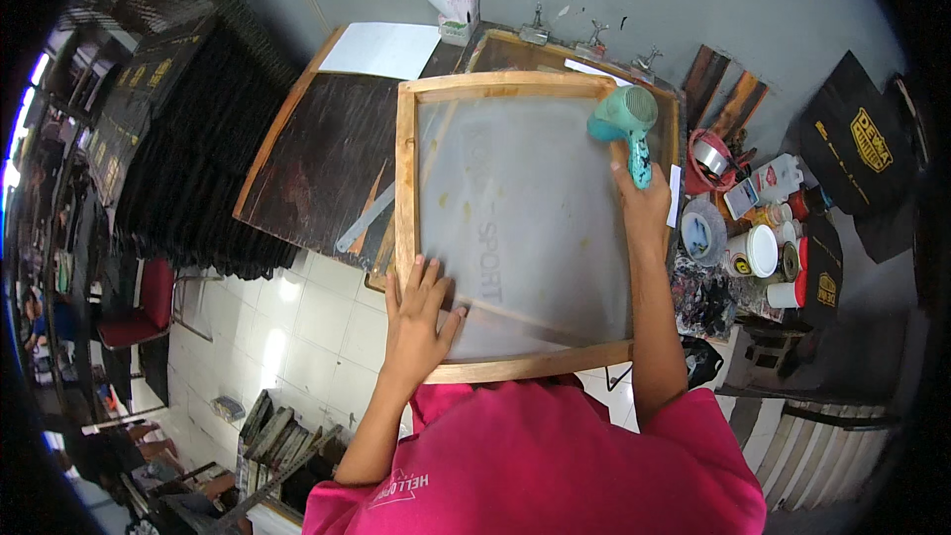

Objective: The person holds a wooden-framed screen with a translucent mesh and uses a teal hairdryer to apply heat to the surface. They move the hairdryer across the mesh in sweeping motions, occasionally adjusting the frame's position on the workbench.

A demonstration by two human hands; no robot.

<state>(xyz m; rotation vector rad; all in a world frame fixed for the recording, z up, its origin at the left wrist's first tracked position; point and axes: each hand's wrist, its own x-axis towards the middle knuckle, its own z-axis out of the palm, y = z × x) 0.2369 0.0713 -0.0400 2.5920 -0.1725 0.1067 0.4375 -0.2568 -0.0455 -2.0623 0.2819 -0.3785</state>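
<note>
A wooden-framed screen printing frame (525,238) with pale, translucent mesh lies in front of me, its near edge against my body. Faint dark lettering and some yellowish spots show on the mesh. My left hand (421,312) rests at the frame's lower left side, fingers stretched over the wood and the mesh. At the upper right, my right hand (642,193) is wrapped round the handle of a teal hair dryer (626,114). The dryer is above the frame's far right corner; its nozzle points to the left.
Beneath the frame stands a dark worktable (307,159) with a white sheet (381,50) and a long metal strip (365,218). Tubs and bottles (761,251) crowd the right side. Hinge clamps (594,38) line the far edge. Stacked black bags (188,129) and a red chair (144,307) are left.
</note>
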